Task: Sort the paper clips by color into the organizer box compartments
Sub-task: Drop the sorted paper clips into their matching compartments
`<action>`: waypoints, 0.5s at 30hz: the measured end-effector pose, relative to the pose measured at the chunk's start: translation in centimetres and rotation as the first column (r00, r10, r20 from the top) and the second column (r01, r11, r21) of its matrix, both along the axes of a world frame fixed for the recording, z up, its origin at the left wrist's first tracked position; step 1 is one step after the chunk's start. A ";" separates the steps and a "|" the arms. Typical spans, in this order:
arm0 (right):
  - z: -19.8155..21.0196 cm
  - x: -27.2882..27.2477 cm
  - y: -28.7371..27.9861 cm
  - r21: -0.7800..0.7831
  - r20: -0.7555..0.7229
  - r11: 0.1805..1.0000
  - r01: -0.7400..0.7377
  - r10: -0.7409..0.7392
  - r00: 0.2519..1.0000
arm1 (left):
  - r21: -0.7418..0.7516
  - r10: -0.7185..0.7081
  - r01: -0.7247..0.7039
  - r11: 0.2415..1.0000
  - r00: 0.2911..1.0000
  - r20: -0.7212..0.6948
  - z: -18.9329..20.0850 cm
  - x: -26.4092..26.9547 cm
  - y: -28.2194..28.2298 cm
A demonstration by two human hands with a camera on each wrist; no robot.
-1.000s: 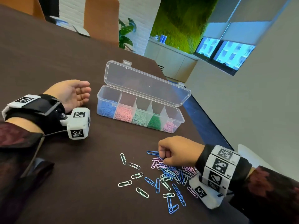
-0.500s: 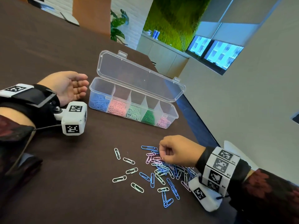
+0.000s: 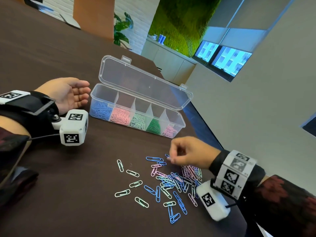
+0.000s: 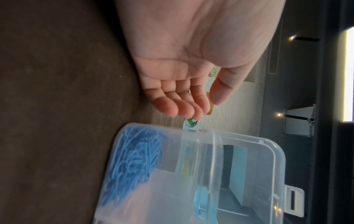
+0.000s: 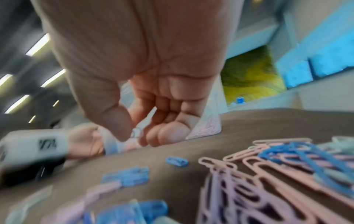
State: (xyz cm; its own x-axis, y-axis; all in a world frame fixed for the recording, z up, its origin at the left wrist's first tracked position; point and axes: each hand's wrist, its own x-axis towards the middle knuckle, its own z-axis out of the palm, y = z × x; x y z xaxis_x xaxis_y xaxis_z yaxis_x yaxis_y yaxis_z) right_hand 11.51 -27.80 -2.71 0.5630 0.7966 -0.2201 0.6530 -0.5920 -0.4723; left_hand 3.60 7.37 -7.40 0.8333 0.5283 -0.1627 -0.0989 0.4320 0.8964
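Loose pile: the unsorted paper clips (image 3: pixel 172 183) lie nearest me on the dark tabletop (image 3: pixel 68 211), blue, pink, lilac and mint mixed. The heap is thick on my right and strays thin out to the left. I judge the spread keeps single clips easy to lift.

Right hand: my right hand (image 3: pixel 189 153) hangs just above the far edge of the pile, knuckles up, fingers (image 5: pixel 168 133) curled in toward the thumb. It is nipped closed on one small clip (image 5: pixel 137 133). The wrist view is blurred, so the clip's colour reads pale at best; I cannot call it.

Why held so: a tip-to-tip pinch suits thin wire. Judged from here, the clip is up off the tabletop and due for a compartment.

Left hand: my left hand (image 3: pixel 68 94) rests on the tabletop beside the blue end of the box, palm turned inward, fingers loose and a little bent, holding nothing. It sits close to the wall, not clearly touching. Likely parked there to steady the box if needed.

Organizer box: the organizer box (image 3: pixel 179 127) is clear plastic and sits beyond the pile, its lid (image 3: pixel 142 82) tipped back and open. There are five compartments in a row: blue, pink, pale green, dark green, pale pink. Each holds a low heap, so the sort is well along.

Watch: lilac and pink look alike in this light.
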 end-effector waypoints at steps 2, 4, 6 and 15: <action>0.6 0.8 -0.8 0.265 -0.241 0.949 0.174 -0.109 0.964 | -0.003 -0.005 0.005 1.000 1.000 -0.002 0.0 0.0 0.1; 1.1 1.5 -1.6 0.400 -0.492 0.845 0.355 -0.130 0.861 | -0.004 -0.006 0.006 1.000 1.000 -0.002 0.0 0.0 0.1; 1.3 1.9 -2.6 0.417 -0.668 0.760 0.498 -0.115 0.735 | -0.002 -0.005 0.005 1.000 1.000 -0.002 0.0 0.1 0.1; 0.0 2.2 -3.6 -0.072 -0.107 0.937 0.343 -0.349 0.931 | 0.011 -0.005 0.005 1.000 1.000 -0.010 -0.1 0.0 -0.1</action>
State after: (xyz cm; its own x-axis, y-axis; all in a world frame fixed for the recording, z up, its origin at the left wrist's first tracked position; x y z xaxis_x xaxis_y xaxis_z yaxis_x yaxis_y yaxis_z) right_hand 13.73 -31.36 -2.72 0.7695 0.5430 -0.3362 0.3459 -0.7969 -0.4954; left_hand 3.56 7.26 -7.51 0.8345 0.5257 -0.1649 -0.0882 0.4228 0.9019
